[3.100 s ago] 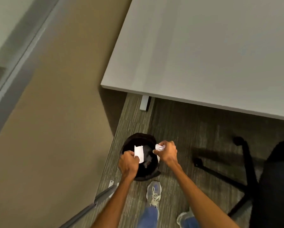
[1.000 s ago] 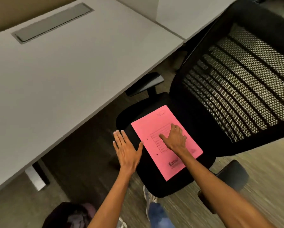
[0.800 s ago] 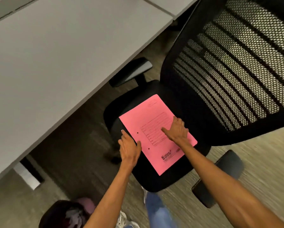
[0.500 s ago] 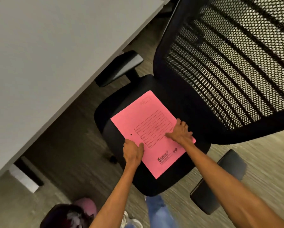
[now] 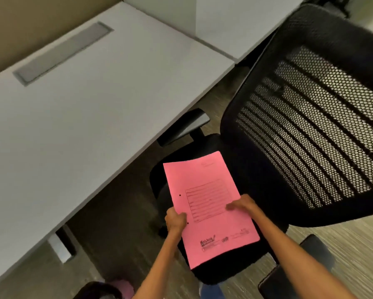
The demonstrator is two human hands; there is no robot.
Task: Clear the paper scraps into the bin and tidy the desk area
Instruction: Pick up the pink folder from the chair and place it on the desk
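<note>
A pink paper folder (image 5: pixel 207 203) with a printed form on its cover is held up over the black seat of an office chair (image 5: pixel 230 270). My left hand (image 5: pixel 175 220) grips the folder's left edge with closed fingers. My right hand (image 5: pixel 242 207) clasps its right edge, thumb on the cover. The folder tilts slightly, its far end raised. The dark bin (image 5: pixel 97 291) sits on the floor at the bottom edge, only its rim showing.
The grey desk (image 5: pixel 84 100) spans the left and centre, with a cable hatch (image 5: pixel 62 52) near its back. The chair's mesh back (image 5: pixel 321 134) fills the right. Its armrests (image 5: pixel 185 126) stand on either side. A desk leg (image 5: pixel 61 247) is lower left.
Both hands went from the bin to the chair, closed on the pink folder's edges and lifted it off the seat. The view has pulled back, showing more of the desk.
</note>
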